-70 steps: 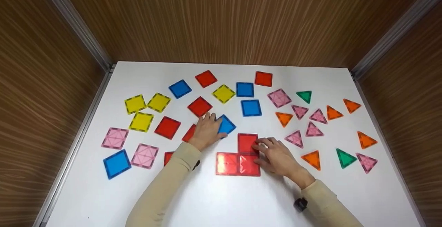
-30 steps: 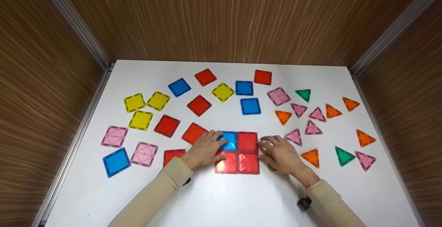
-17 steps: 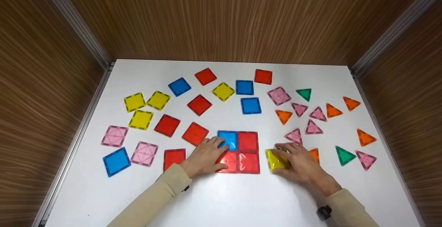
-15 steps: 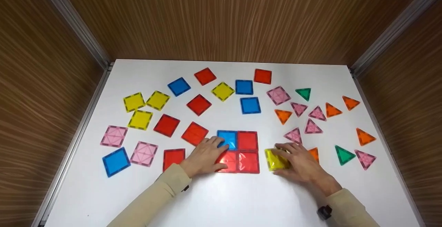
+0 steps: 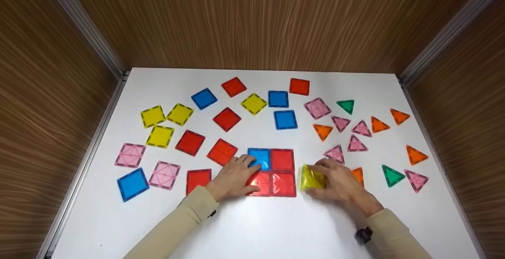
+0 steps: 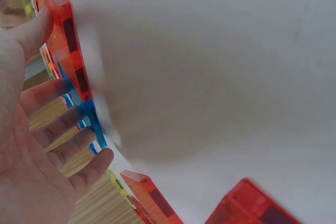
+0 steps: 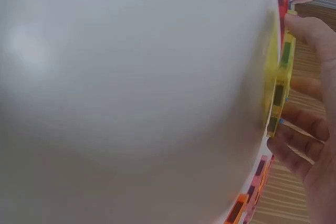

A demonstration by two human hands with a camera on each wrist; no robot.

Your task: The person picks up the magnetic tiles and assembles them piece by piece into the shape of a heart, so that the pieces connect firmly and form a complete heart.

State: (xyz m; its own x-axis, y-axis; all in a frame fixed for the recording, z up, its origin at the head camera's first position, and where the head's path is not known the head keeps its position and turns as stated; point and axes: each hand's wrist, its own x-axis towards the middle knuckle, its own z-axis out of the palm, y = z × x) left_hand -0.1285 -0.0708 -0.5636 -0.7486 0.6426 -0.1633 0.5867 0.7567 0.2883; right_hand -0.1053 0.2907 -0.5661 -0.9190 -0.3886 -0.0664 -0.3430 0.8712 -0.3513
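Note:
In the head view a block of flat square magnetic tiles lies at the front middle: a blue tile (image 5: 259, 159) at its far left corner and three red tiles (image 5: 283, 159) joined to it. My left hand (image 5: 232, 177) rests along the block's left side, its relaxed fingers touching the blue tile and the near left red tile. Just right of the block, my right hand (image 5: 335, 180) pinches a yellow square tile (image 5: 313, 178) between thumb and fingers. The right wrist view shows that yellow tile (image 7: 281, 85) edge-on, slightly above the white table, a narrow gap from the red tiles.
Loose red, blue, yellow and pink squares spread behind and left, among them a red tile (image 5: 199, 180) by my left wrist. Orange, green and pink triangles lie on the right; an orange triangle (image 5: 358, 175) is partly hidden behind my right hand. Wooden panels (image 5: 252, 22) enclose the table.
My left hand has slid the blue tile against the red ones. My right hand has left the red tiles, taken hold of the yellow tile and moved it slightly left, tilting it up.

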